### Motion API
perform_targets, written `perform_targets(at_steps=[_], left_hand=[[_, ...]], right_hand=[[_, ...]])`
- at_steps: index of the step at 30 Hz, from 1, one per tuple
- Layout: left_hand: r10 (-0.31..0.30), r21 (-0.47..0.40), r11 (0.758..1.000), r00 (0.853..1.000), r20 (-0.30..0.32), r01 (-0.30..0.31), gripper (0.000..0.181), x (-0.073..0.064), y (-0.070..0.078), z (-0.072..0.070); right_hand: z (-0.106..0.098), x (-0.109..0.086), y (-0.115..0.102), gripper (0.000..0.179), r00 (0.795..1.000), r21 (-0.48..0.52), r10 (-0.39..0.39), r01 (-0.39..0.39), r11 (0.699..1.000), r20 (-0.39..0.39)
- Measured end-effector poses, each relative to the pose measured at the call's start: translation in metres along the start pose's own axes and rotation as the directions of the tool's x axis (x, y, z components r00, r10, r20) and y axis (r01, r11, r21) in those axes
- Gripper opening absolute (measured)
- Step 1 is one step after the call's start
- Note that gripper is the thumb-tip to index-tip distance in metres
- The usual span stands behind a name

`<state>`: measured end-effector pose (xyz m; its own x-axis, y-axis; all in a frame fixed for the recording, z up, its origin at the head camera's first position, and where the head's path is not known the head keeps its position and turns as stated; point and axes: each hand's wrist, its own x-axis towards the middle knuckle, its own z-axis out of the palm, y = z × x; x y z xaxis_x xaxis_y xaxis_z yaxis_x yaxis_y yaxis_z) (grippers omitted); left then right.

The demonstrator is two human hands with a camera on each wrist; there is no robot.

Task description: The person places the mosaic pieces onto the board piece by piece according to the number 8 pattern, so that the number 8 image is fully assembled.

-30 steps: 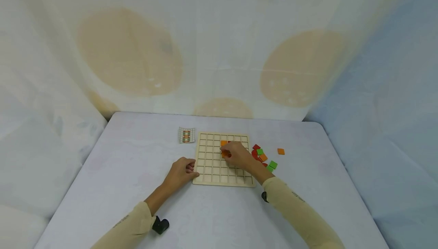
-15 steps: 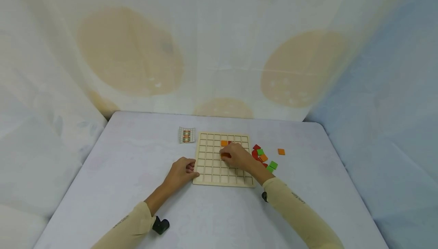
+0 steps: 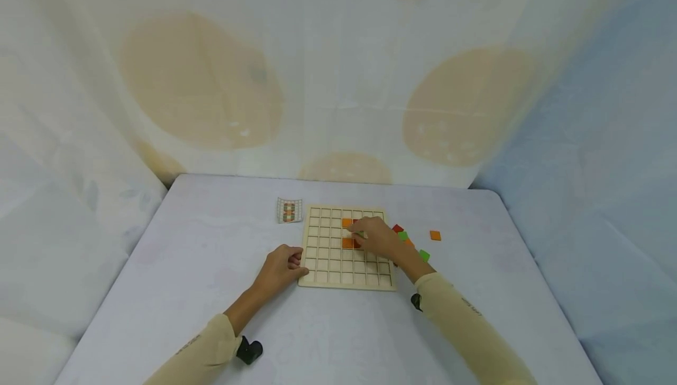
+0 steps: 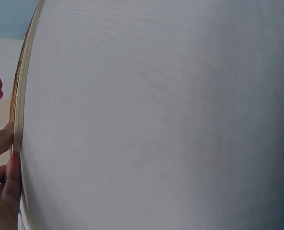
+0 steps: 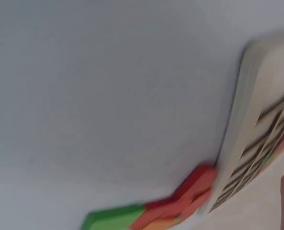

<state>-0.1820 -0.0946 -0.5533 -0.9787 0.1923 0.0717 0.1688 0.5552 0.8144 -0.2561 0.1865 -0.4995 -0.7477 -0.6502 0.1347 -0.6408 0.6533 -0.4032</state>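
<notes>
A wooden grid board (image 3: 322, 264) lies on the table. My left hand (image 3: 277, 270) holds its left edge; in the left wrist view, fingers (image 4: 12, 184) lie against the rim. Over the upper right of the board is my right hand (image 3: 376, 238), thumb and index apart, with green showing between them. I see no tile pinched there. Orange tiles (image 3: 347, 243) sit in the grid, with red tiles (image 3: 356, 244) beside them, partly hidden by the hand. Red, green and orange also show in the board's cells in the right wrist view.
Loose red, orange and green tiles (image 3: 424, 255) lie by the board's right edge, partly behind the right forearm. A single orange tile (image 3: 435, 235) lies farther right. A printed pattern card (image 3: 289, 211) with curled edges is at the upper left.
My right hand has moved slightly right across the board, uncovering orange and red tiles and a bare cell between the orange ones. The left hand has stayed at the edge.
</notes>
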Motion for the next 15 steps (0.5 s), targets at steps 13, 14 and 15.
perform_targets(at_steps=[13,14,15], left_hand=[[-0.010,0.004,1.000,1.000,-0.011,0.010,0.049,0.002,-0.002,-0.001],[-0.007,0.005,1.000,1.000,-0.010,0.007,0.049,0.001,-0.002,-0.001],[-0.007,0.005,1.000,1.000,-0.010,0.007,0.049,0.001,-0.002,-0.001]], right_hand=[[-0.028,-0.036,0.069,0.029,0.913,0.108,0.403,-0.396,0.912,-0.056],[-0.027,-0.037,0.072,0.029,0.911,0.104,0.409,-0.402,0.910,-0.050],[-0.026,-0.038,0.074,0.030,0.910,0.098,0.411,-0.406,0.909,-0.044]])
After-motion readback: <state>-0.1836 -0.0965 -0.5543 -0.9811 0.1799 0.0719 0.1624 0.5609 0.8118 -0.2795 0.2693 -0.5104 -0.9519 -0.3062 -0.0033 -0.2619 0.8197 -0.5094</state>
